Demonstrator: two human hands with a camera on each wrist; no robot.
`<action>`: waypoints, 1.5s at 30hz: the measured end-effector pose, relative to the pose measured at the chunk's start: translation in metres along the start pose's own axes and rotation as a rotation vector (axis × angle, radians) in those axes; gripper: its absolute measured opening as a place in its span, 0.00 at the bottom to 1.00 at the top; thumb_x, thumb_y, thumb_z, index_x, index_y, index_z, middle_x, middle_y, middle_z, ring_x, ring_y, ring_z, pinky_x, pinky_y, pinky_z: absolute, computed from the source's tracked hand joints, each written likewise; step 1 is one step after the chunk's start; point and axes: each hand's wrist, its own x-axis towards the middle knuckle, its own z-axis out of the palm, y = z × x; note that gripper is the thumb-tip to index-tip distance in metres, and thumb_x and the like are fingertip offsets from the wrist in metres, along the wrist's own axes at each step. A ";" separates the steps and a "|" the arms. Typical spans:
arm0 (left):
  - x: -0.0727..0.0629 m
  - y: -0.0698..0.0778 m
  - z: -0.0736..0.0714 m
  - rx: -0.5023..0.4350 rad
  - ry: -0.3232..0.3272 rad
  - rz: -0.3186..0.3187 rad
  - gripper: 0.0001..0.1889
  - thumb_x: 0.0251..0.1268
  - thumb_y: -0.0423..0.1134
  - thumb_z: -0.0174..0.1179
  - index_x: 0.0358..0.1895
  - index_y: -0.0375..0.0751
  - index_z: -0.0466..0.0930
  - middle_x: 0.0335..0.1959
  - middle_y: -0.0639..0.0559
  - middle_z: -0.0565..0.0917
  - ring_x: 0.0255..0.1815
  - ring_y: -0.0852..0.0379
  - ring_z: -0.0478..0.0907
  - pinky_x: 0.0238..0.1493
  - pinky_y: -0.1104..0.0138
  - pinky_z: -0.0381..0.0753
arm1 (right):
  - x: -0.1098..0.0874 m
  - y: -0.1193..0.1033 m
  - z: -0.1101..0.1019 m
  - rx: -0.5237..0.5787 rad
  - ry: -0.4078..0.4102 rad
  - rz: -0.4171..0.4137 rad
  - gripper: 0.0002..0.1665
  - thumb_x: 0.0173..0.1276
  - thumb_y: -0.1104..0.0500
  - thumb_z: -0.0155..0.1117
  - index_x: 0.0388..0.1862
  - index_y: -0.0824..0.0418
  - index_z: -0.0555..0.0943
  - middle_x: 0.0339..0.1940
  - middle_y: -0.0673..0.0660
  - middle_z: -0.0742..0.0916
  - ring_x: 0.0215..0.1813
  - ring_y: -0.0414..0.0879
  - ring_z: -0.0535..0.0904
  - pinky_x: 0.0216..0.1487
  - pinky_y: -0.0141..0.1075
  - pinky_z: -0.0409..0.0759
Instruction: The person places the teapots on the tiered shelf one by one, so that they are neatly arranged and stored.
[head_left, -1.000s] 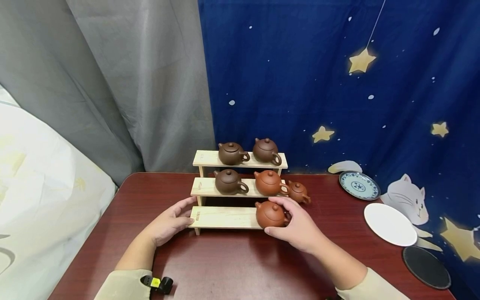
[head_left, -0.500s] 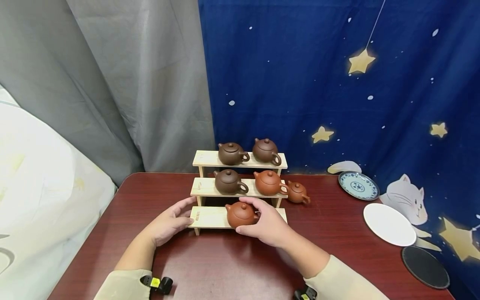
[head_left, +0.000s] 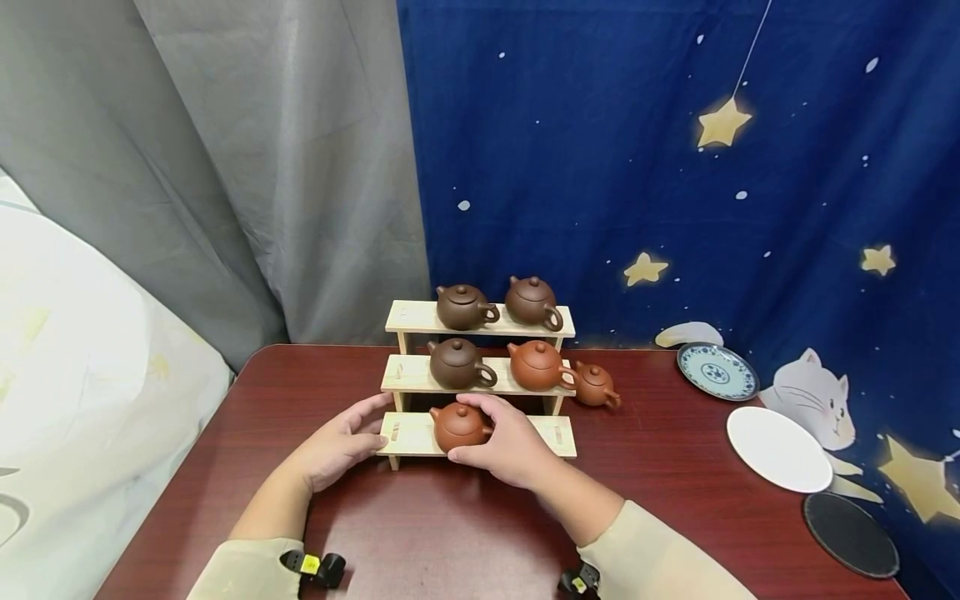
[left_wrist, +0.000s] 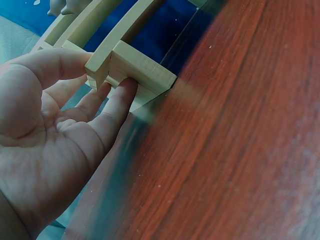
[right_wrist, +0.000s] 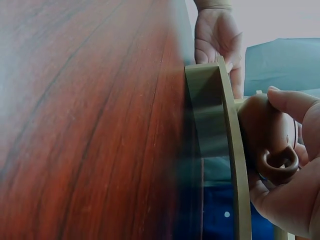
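My right hand [head_left: 512, 446] grips a small reddish-brown clay teapot [head_left: 458, 428] on the bottom step of a three-tier wooden display stand [head_left: 411, 432]. Its thumb lies on the near side of the pot and its fingers on the far side; the spout points left. In the right wrist view, the teapot's handle [right_wrist: 281, 172] faces the palm. At the stand's left end, my left hand [head_left: 341, 446] holds the bottom step. The left wrist view has that thumb on the board's end and the fingers [left_wrist: 116, 112] against the leg below.
Dark brown teapots [head_left: 459, 308] stand on the top step. The middle step bears a dark teapot [head_left: 456, 364] and a reddish one [head_left: 537, 367]. Right of the stand, another reddish teapot [head_left: 595, 385] sits on the table [head_left: 645, 433]. Plates [head_left: 780, 450] line the table's right edge.
My right hand has moved the reddish teapot leftward along the bottom step, from its right end to left of the middle. The left hand has stayed at the stand's left end.
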 end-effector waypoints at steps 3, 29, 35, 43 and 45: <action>0.000 0.001 0.000 0.005 0.002 -0.002 0.44 0.73 0.27 0.59 0.88 0.40 0.47 0.84 0.26 0.59 0.70 0.53 0.78 0.61 0.68 0.84 | 0.001 -0.001 0.002 0.000 0.014 0.000 0.47 0.56 0.47 0.87 0.75 0.50 0.78 0.70 0.46 0.83 0.64 0.42 0.84 0.67 0.41 0.82; 0.000 -0.001 -0.001 -0.003 -0.004 -0.001 0.44 0.73 0.27 0.59 0.88 0.40 0.47 0.84 0.26 0.60 0.69 0.54 0.79 0.60 0.68 0.84 | -0.043 0.015 -0.067 0.187 0.108 -0.078 0.27 0.70 0.58 0.77 0.67 0.53 0.81 0.59 0.56 0.89 0.61 0.50 0.87 0.60 0.39 0.87; 0.000 -0.001 -0.001 -0.002 -0.012 0.004 0.44 0.74 0.27 0.59 0.88 0.39 0.46 0.83 0.24 0.60 0.68 0.54 0.80 0.61 0.68 0.84 | -0.061 0.032 -0.098 0.184 0.185 -0.119 0.27 0.71 0.64 0.74 0.67 0.62 0.80 0.56 0.63 0.90 0.55 0.51 0.89 0.55 0.33 0.87; 0.000 -0.001 -0.001 -0.001 -0.003 -0.003 0.44 0.74 0.27 0.60 0.88 0.40 0.47 0.84 0.26 0.60 0.71 0.52 0.78 0.61 0.68 0.84 | -0.073 0.062 -0.134 0.166 0.304 -0.077 0.25 0.72 0.67 0.72 0.66 0.69 0.79 0.50 0.47 0.91 0.52 0.38 0.89 0.57 0.27 0.85; 0.000 -0.001 -0.001 -0.002 0.001 -0.004 0.44 0.73 0.27 0.60 0.88 0.40 0.47 0.84 0.26 0.60 0.71 0.52 0.78 0.61 0.68 0.84 | -0.075 0.067 -0.140 0.155 0.321 -0.059 0.25 0.73 0.66 0.72 0.66 0.68 0.79 0.49 0.42 0.90 0.52 0.34 0.88 0.56 0.26 0.85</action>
